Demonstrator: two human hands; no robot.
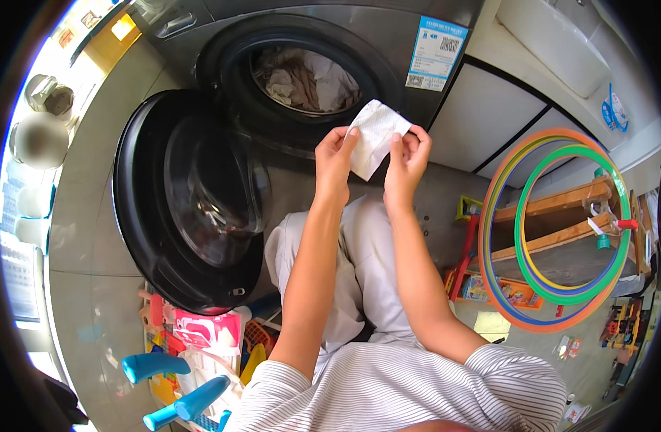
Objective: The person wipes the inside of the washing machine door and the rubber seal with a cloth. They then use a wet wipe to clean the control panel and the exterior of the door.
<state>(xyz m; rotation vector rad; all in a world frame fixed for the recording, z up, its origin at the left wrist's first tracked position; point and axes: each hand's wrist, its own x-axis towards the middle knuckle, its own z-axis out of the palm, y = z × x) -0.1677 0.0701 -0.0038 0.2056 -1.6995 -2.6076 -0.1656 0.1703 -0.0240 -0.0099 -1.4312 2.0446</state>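
Observation:
A thin white sheet point(374, 141), like a tissue or laundry sheet with a faint texture, is stretched between my two hands. My left hand point(334, 156) pinches its left edge between thumb and fingers. On the opposite edge, my right hand point(408, 156) grips it the same way. Just beyond the sheet is a dark front-loading washing machine point(330, 32), its round opening facing me. Crumpled white and beige laundry point(309, 81) lies inside the drum. The round black door point(201, 200) with its clear glass bowl hangs wide to the left.
Hula hoops point(573, 302) hang at the right around a wooden frame point(557, 200). Near my left elbow are a pink package point(211, 329), coloured toys and blue handles point(201, 397). A white cabinet point(487, 108) adjoins the machine, and a labelled sticker point(437, 53) is on its front.

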